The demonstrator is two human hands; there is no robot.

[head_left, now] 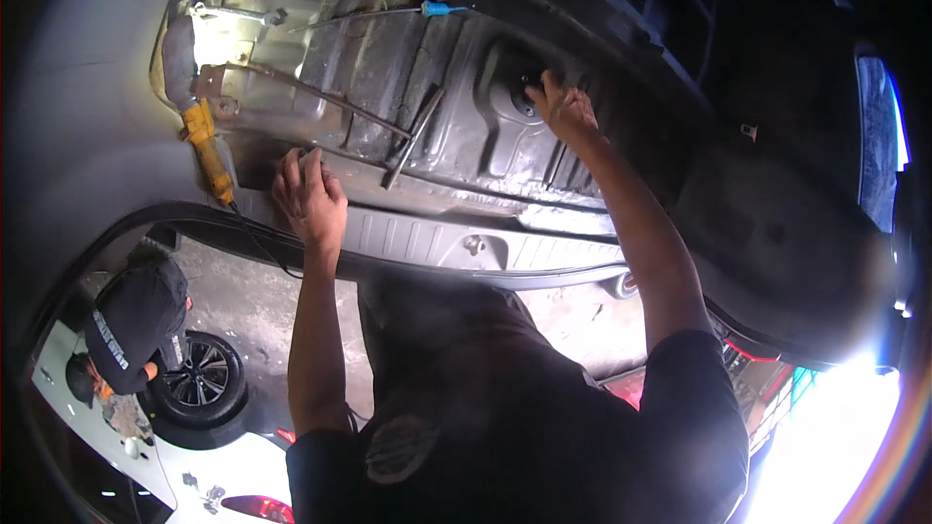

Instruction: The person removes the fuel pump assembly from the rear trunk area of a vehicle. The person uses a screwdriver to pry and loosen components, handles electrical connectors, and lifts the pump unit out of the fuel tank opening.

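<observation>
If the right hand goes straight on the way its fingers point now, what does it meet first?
The right hand points up and to the left, at the dark round plug in the metal floor pan of the car. Its fingertips seem to be touching the plug already, though depth is hard to judge.

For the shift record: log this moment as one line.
left hand flat on underbody panel | right hand fingers at round recess | yellow work light at left | blue-handled screwdriver above

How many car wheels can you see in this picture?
1: a black alloy wheel at lower left, on the white car beside the crouching co-worker. Others may be hidden behind the person's body or in the dark edges.
</observation>
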